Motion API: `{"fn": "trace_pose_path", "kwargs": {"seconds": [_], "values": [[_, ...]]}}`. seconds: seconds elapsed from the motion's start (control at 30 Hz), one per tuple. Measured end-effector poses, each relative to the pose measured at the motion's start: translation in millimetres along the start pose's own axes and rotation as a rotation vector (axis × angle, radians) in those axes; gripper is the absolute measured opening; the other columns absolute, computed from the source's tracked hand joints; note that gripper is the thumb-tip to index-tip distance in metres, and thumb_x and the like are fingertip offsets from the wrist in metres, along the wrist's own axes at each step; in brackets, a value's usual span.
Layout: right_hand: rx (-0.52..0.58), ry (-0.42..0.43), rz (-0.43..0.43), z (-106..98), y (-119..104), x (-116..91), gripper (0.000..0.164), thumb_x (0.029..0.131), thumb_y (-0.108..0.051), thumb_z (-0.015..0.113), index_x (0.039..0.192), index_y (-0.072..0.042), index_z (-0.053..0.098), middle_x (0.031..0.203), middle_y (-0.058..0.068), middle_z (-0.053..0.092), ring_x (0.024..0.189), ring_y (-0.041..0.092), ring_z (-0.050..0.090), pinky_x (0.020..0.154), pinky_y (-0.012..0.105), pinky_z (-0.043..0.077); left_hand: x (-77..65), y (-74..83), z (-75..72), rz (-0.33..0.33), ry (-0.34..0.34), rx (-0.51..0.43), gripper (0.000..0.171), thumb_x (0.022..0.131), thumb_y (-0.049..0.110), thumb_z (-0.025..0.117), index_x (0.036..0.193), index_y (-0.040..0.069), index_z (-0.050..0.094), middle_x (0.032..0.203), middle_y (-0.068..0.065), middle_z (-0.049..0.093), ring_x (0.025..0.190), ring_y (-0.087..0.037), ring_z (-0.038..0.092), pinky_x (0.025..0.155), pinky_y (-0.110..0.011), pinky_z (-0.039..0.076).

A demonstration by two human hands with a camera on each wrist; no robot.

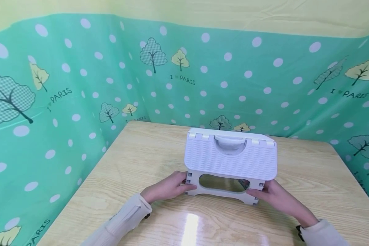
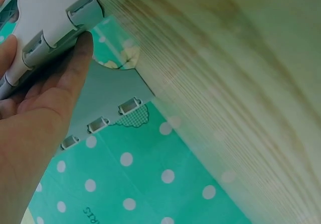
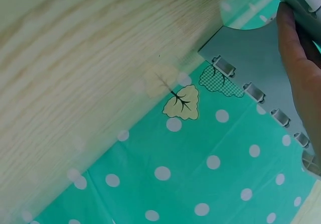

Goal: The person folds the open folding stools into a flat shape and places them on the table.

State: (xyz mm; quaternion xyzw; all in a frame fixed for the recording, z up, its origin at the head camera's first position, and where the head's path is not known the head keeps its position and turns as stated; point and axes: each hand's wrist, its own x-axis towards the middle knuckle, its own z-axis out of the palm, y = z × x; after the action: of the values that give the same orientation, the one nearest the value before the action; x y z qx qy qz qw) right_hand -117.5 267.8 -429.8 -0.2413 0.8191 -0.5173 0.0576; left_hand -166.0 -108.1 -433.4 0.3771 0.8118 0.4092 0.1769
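A pale lavender-white folding step stool (image 1: 230,159) stands on the wooden table, its woven-textured near top panel sloping down toward me. A rounded handle recess sits at that panel's upper edge. Below it, the front leg panel (image 1: 224,194) has a long oval opening. My left hand (image 1: 169,186) grips the left side of this leg panel, thumb on the front face and fingers behind. On the opposite side my right hand (image 1: 278,197) holds it likewise. Both wrist views show the far leg panel (image 2: 108,91) standing apart behind the near one, with hinge slots along it.
The wooden table (image 1: 135,160) extends around the stool, with a bright light reflection near its front. A green dotted cloth (image 1: 233,85) printed with trees hangs behind it and along the sides.
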Motion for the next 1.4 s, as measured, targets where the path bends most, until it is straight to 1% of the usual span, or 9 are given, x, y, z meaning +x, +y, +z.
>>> {"fn": "trace_pose_path", "kwargs": {"seconds": [0.23, 0.47, 0.53, 0.73, 0.87, 1.0, 1.07, 1.3, 1.4], "values": [[0.017, 0.010, -0.022, -0.3, -1.0, -0.8, 0.069, 0.092, -0.006, 0.070, 0.148, -0.016, 0.031, 0.136, 0.002, 0.044, 0.112, 0.011, 0.050, 0.075, 0.031, 0.055, 0.5, -0.8, 0.5, 0.007, -0.007, -0.005, 0.041, 0.103, 0.032, 0.055, 0.136, 0.007, 0.055, 0.119, 0.005, 0.068, 0.100, -0.002, 0.065, 0.084, -0.023, 0.054], [0.003, 0.025, -0.032, 0.1, -1.5, -2.1, 0.068, 0.092, -0.005, 0.070, 0.147, -0.016, 0.031, 0.133, -0.005, 0.046, 0.107, 0.009, 0.050, 0.070, 0.029, 0.054, 1.2, 0.7, 0.0, -0.007, -0.009, 0.008, 0.039, 0.103, 0.032, 0.055, 0.133, 0.006, 0.057, 0.118, 0.003, 0.069, 0.099, -0.002, 0.064, 0.084, -0.022, 0.053], [0.002, 0.027, -0.024, 0.2, -0.5, -2.0, 0.069, 0.092, -0.006, 0.070, 0.148, -0.017, 0.031, 0.136, -0.005, 0.045, 0.111, 0.008, 0.049, 0.072, 0.029, 0.055, 1.2, 1.0, 0.1, -0.008, -0.008, 0.012, 0.039, 0.103, 0.031, 0.055, 0.133, 0.006, 0.058, 0.118, 0.003, 0.069, 0.099, -0.001, 0.064, 0.085, -0.022, 0.053], [0.014, 0.022, 0.023, 0.9, 2.0, -0.2, 0.073, 0.092, -0.010, 0.072, 0.149, -0.022, 0.029, 0.143, 0.003, 0.041, 0.121, 0.005, 0.046, 0.083, 0.029, 0.053, 0.5, 0.8, -0.3, -0.019, -0.006, 0.012, 0.040, 0.103, 0.031, 0.055, 0.134, 0.005, 0.057, 0.117, 0.002, 0.069, 0.098, -0.002, 0.064, 0.084, -0.022, 0.053], [0.023, 0.015, 0.000, 1.8, 0.9, -0.1, 0.069, 0.093, -0.008, 0.070, 0.149, -0.018, 0.030, 0.141, 0.004, 0.046, 0.120, 0.006, 0.050, 0.084, 0.028, 0.053, 0.0, 0.1, -0.7, -0.018, -0.005, 0.010, 0.041, 0.104, 0.032, 0.055, 0.135, 0.005, 0.056, 0.118, 0.002, 0.069, 0.098, -0.002, 0.064, 0.084, -0.022, 0.054], [0.017, 0.013, -0.039, 3.7, -1.2, -0.3, 0.055, 0.095, -0.005, 0.066, 0.143, -0.012, 0.039, 0.132, 0.011, 0.056, 0.110, 0.012, 0.060, 0.077, 0.030, 0.056, -0.4, -0.5, -1.4, -0.011, -0.005, 0.014, 0.042, 0.104, 0.032, 0.054, 0.136, 0.005, 0.055, 0.120, 0.002, 0.068, 0.100, -0.002, 0.064, 0.085, -0.023, 0.053], [0.007, 0.016, -0.038, 4.5, -3.1, -0.4, 0.053, 0.096, -0.006, 0.065, 0.142, -0.012, 0.041, 0.130, 0.015, 0.057, 0.105, 0.014, 0.062, 0.073, 0.031, 0.057, -0.7, -0.3, -1.9, -0.008, -0.004, 0.015, 0.043, 0.104, 0.032, 0.054, 0.137, 0.005, 0.055, 0.121, 0.001, 0.068, 0.101, -0.003, 0.064, 0.086, -0.023, 0.053], [-0.023, 0.029, 0.003, 4.7, -6.8, 0.6, 0.054, 0.095, -0.012, 0.069, 0.142, -0.013, 0.041, 0.131, 0.015, 0.056, 0.105, 0.017, 0.063, 0.071, 0.032, 0.057, -1.7, 1.4, -2.9, -0.006, -0.005, 0.008, 0.044, 0.104, 0.032, 0.052, 0.139, 0.006, 0.053, 0.124, 0.000, 0.067, 0.104, -0.003, 0.064, 0.087, -0.023, 0.053], [-0.032, 0.036, 0.014, 4.0, -6.0, 0.4, 0.055, 0.093, -0.013, 0.071, 0.141, -0.014, 0.042, 0.128, 0.015, 0.057, 0.099, 0.014, 0.063, 0.067, 0.032, 0.057, -1.5, 1.3, -2.5, -0.011, -0.004, 0.008, 0.043, 0.104, 0.033, 0.053, 0.139, 0.006, 0.054, 0.124, 0.001, 0.067, 0.103, -0.003, 0.064, 0.087, -0.023, 0.053]]}}
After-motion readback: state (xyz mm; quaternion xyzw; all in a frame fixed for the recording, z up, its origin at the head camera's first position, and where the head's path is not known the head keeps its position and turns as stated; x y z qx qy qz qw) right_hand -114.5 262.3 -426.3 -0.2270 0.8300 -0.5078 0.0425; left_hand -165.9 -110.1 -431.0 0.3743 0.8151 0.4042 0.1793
